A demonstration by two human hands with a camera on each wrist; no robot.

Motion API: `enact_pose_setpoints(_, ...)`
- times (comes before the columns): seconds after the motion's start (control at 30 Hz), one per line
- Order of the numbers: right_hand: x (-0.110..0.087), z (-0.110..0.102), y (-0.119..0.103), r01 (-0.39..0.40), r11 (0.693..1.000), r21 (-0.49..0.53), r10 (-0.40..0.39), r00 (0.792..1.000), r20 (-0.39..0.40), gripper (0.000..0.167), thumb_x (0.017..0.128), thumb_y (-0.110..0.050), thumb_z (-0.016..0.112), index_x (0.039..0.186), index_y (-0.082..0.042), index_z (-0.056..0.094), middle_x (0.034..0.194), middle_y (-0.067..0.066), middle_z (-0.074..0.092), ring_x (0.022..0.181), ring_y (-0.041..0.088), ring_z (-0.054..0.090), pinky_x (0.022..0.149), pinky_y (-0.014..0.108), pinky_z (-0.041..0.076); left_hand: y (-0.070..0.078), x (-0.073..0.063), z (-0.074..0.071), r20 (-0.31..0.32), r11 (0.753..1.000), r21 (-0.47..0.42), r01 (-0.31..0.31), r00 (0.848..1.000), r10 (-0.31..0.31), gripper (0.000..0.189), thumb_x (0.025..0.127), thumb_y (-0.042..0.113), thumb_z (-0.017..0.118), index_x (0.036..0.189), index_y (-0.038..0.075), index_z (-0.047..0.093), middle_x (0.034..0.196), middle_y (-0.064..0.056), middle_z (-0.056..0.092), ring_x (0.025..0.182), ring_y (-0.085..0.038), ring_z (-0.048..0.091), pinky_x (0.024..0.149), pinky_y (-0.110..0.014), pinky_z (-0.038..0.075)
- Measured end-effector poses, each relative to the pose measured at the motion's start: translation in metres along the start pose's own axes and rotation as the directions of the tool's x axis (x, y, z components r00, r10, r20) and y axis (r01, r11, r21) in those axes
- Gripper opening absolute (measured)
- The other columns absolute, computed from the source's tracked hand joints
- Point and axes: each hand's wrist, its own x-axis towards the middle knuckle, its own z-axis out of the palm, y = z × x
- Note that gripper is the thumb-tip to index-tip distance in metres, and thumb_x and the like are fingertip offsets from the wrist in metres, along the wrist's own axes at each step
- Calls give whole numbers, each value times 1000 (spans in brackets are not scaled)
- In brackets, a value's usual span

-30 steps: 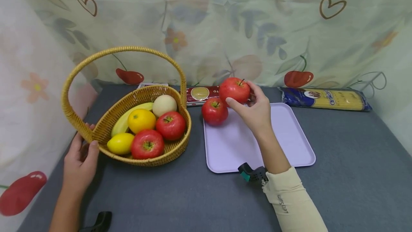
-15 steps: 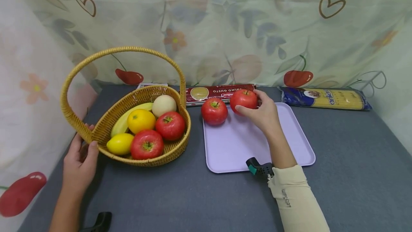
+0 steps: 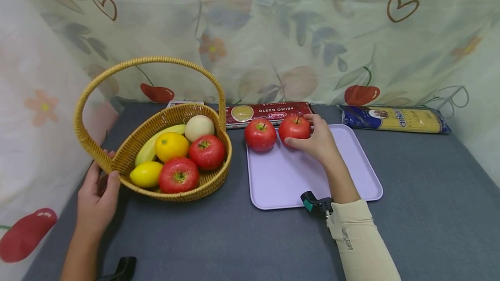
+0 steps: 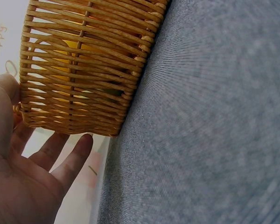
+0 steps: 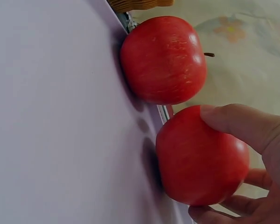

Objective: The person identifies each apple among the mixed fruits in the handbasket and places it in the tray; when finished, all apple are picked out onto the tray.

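Observation:
My right hand (image 3: 318, 140) grips a red apple (image 3: 294, 126) between thumb and fingers, over the back of the lilac tray (image 3: 289, 181). Whether this apple touches the tray, I cannot tell. Just left of it, a second red apple (image 3: 260, 135) sits at the tray's back left corner. In the right wrist view the held apple (image 5: 200, 156) is close beside the other apple (image 5: 163, 60). My left hand (image 3: 97, 194) holds the wicker basket (image 3: 211, 190) at its left end, by the handle's foot. The left wrist view shows my thumb and fingers around the basket's edge (image 4: 84, 70).
Inside the basket lie two red apples (image 3: 179, 175), a lemon (image 3: 146, 174), an orange (image 3: 172, 146), a banana (image 3: 146, 153) and a pale round fruit (image 3: 199, 128). Behind stand a dark red pack (image 3: 273, 112) and a yellow-blue pasta pack (image 3: 398, 119) along the curtain.
My right hand has carried the apple down and rightward, from above the second apple to the tray beside it. The left hand and basket have stayed in place.

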Motion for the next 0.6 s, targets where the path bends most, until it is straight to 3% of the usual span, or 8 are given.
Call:
enact_pose_setpoints(0.5, 0, 3, 2, 18, 1000, 3, -18, 999, 39, 76, 82, -21, 82, 143, -1, 44, 137, 26, 39, 127, 42, 43, 102, 57, 44, 2, 0, 0, 1, 998, 33, 46, 999, -46, 55, 101, 3, 54, 153, 16, 43, 145, -6, 54, 119, -3, 53, 92, -9, 43)
enact_pose_setpoints(0.6, -1, 1, 0, 46, 999, -4, -46, 999, 13, 73, 83, -21, 80, 143, -1, 45, 136, 26, 41, 126, 41, 44, 103, 56, 43, 2, 0, 0, 1, 998, 32, 48, 999, -48, 54, 101, 3, 54, 153, 16, 44, 145, -6, 54, 119, -2, 53, 92, -9, 43)
